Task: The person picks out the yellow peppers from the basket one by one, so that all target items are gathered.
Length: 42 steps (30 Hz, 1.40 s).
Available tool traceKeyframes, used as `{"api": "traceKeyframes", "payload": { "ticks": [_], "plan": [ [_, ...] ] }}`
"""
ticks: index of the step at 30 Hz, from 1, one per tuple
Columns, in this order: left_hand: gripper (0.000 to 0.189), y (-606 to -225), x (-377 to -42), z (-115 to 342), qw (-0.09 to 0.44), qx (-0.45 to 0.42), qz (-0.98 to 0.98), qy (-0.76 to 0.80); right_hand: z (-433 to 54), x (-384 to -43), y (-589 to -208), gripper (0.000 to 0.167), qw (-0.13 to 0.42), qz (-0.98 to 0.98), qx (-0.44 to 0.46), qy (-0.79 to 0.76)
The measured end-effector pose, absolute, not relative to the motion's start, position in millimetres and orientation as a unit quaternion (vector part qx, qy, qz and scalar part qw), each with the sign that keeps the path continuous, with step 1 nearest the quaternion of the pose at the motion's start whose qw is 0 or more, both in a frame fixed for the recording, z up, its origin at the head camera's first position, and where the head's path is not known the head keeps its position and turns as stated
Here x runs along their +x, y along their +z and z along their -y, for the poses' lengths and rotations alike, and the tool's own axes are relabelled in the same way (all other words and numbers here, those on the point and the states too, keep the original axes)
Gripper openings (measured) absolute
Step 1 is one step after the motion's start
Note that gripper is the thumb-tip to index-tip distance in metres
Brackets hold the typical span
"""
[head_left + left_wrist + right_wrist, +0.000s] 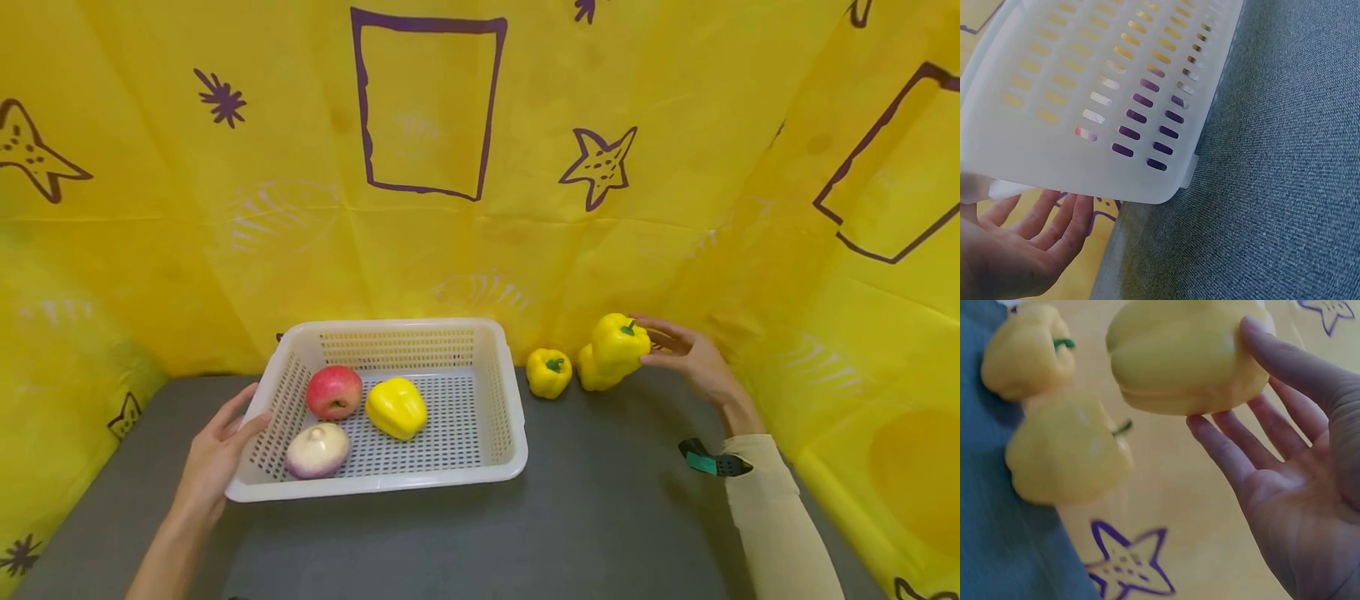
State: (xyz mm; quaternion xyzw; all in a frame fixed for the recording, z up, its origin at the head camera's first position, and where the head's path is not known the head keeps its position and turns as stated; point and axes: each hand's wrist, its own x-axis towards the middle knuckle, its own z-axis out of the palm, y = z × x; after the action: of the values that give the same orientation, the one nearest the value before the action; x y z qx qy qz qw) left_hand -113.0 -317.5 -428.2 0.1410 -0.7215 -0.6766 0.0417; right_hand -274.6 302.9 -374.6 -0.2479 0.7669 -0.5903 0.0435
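Note:
My right hand [693, 362] holds a yellow bell pepper [621, 340] between thumb and fingertips; the right wrist view shows this pepper [1185, 359] raised off the table. Two more yellow peppers stand by the back wall: one [549, 373] beside the basket, the other [590, 372] partly hidden by the held pepper. My left hand [210, 458] grips the left end of a white plastic basket [375, 485], thumb over the rim and fingers outside. Inside the basket lie a red apple [333, 392], a yellow pepper [396, 408] and a white-and-purple turnip-like vegetable [318, 452].
A dark grey cloth-covered table [465, 542] carries everything. Yellow fabric [420, 250] with purple drawings of starfish and frames hangs behind the table and along both sides. A black and green strap [712, 461] sits at the right wrist.

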Motion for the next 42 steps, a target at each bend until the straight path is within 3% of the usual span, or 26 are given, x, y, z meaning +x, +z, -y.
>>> {"api": "traceKeyframes", "payload": {
  "ticks": [8,18,42],
  "plan": [
    [0.068,-428,-111,314,0.045,0.146,0.732,-0.665,-343,-279,-376,0.052,0.032,-0.757,-0.265,-0.597],
    [0.069,-426,-114,311,0.039,0.145,0.722,-0.675,-373,-280,-395,0.053,0.036,-0.786,-0.192,-0.587],
    [0.068,-422,-114,315,0.034,0.157,0.730,-0.664,-364,-297,-433,0.065,0.077,-0.855,-0.137,-0.494]
  ]
}}
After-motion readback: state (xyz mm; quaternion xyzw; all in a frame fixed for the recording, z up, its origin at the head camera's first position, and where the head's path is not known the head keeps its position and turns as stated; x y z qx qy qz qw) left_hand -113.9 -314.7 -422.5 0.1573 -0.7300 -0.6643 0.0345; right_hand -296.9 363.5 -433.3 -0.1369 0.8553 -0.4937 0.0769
